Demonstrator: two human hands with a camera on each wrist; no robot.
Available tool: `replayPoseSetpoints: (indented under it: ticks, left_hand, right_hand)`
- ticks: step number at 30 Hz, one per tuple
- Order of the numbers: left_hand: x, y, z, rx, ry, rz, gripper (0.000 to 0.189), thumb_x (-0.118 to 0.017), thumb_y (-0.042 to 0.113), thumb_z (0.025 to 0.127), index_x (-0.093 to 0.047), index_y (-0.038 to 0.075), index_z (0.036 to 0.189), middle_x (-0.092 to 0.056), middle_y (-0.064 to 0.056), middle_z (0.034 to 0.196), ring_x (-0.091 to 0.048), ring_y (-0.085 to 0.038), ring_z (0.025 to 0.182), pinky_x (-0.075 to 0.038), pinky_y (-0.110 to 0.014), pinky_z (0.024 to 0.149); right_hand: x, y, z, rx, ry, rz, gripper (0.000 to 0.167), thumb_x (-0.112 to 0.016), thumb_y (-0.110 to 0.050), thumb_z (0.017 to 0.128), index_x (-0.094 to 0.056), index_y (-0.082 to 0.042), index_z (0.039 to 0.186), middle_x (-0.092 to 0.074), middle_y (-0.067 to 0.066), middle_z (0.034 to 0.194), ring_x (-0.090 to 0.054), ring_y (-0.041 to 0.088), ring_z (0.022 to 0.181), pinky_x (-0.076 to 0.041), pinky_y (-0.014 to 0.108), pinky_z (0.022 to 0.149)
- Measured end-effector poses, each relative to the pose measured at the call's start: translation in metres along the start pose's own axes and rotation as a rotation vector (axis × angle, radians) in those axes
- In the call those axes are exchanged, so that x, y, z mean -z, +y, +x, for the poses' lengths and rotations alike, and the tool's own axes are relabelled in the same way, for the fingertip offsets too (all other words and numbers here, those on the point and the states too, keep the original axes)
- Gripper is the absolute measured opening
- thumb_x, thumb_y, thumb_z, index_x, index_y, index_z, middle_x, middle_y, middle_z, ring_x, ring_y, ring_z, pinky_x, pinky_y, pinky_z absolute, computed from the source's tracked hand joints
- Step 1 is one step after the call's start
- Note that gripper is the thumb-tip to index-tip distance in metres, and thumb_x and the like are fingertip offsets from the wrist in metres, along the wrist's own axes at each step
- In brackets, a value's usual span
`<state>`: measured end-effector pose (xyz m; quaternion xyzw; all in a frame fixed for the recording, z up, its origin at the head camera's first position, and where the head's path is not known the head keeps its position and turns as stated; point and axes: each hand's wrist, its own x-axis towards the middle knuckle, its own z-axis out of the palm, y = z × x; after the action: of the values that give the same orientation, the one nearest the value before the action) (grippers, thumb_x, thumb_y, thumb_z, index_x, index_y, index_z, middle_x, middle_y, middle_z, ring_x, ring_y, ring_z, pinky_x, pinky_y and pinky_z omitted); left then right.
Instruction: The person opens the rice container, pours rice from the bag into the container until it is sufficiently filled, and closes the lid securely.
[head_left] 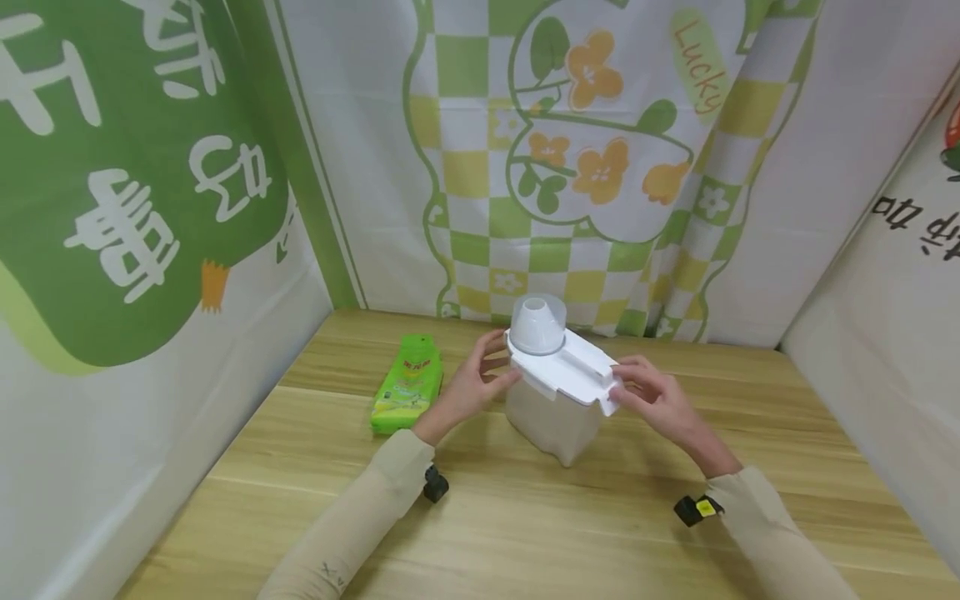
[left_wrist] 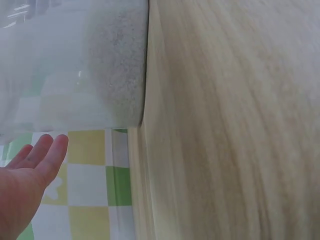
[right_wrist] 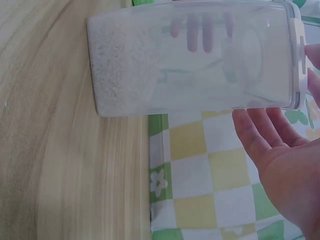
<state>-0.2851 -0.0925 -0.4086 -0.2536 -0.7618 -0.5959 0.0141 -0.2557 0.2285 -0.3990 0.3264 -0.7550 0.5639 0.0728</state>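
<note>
A clear storage container (head_left: 551, 421), partly filled with pale grains, stands on the table under a white lid (head_left: 551, 375). On the lid's far left sits a cone-shaped white cap within a clear cup (head_left: 538, 327). My left hand (head_left: 474, 385) is at the container's left, its fingers extended along that side and its thumb by the lid's edge. At the lid's right end, my right hand (head_left: 658, 402) pinches the edge beside a small flap (head_left: 608, 405) with thumb and forefinger. Its other fingers reach straight along the container in the right wrist view.
A green and yellow soft packet (head_left: 408, 383) lies left of the container, beside my left wrist. The wooden table (head_left: 570, 533) ends at a checkered curtain (head_left: 465, 242) behind, with printed cloth walls at both sides.
</note>
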Motion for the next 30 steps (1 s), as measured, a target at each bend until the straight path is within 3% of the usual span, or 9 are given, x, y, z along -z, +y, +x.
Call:
replayPoseSetpoints:
  ticks: [2,11,18,25,30]
  left_hand:
    - [0.000,0.009,-0.003,-0.012,0.004,0.003,0.071,-0.065,0.013,0.095,-0.023,0.004,0.151,-0.037,-0.027,0.150,-0.049,-0.045,0.130,-0.050,-0.046,0.102]
    - [-0.003,0.016,-0.004,-0.046,0.057,0.015,0.060,-0.063,0.011,0.096,-0.031,-0.001,0.146,-0.041,-0.028,0.147,-0.051,-0.044,0.128,-0.050,-0.048,0.101]
    - [-0.013,-0.014,0.009,-0.181,0.188,0.118,0.040,-0.064,0.016,0.096,-0.052,0.009,0.133,-0.052,-0.019,0.133,-0.061,-0.036,0.115,-0.057,-0.044,0.090]
    - [-0.024,-0.010,0.008,-0.279,0.227,0.282,0.030,-0.063,0.007,0.095,-0.060,0.007,0.125,-0.053,-0.018,0.117,-0.062,-0.030,0.106,-0.059,-0.027,0.081]
    - [-0.031,-0.003,0.005,-0.379,0.263,0.380,0.030,-0.065,0.003,0.091,-0.063,0.006,0.121,-0.050,-0.021,0.122,-0.056,-0.032,0.112,-0.058,-0.037,0.085]
  right_hand:
    - [-0.001,0.000,-0.001,-0.012,-0.001,0.004,0.031,-0.061,0.006,0.092,-0.056,0.019,0.120,-0.052,-0.003,0.120,-0.058,0.000,0.109,-0.052,0.015,0.091]
    - [-0.004,-0.001,0.000,-0.032,0.003,0.011,0.034,-0.064,0.006,0.090,-0.056,0.017,0.121,-0.053,-0.001,0.119,-0.062,0.003,0.102,-0.056,0.018,0.085]
    - [-0.005,-0.003,-0.002,-0.076,-0.005,-0.010,0.036,-0.066,0.001,0.090,-0.058,0.011,0.124,-0.055,-0.002,0.116,-0.063,0.005,0.098,-0.056,0.018,0.083]
    - [-0.005,-0.002,-0.004,-0.129,-0.018,-0.064,0.039,-0.067,-0.006,0.092,-0.059,0.004,0.129,-0.055,0.000,0.117,-0.063,0.007,0.099,-0.056,0.018,0.084]
    - [-0.004,-0.002,-0.005,-0.137,-0.016,-0.099,0.040,-0.067,-0.008,0.092,-0.059,0.001,0.131,-0.058,-0.008,0.117,-0.064,0.004,0.099,-0.056,0.018,0.084]
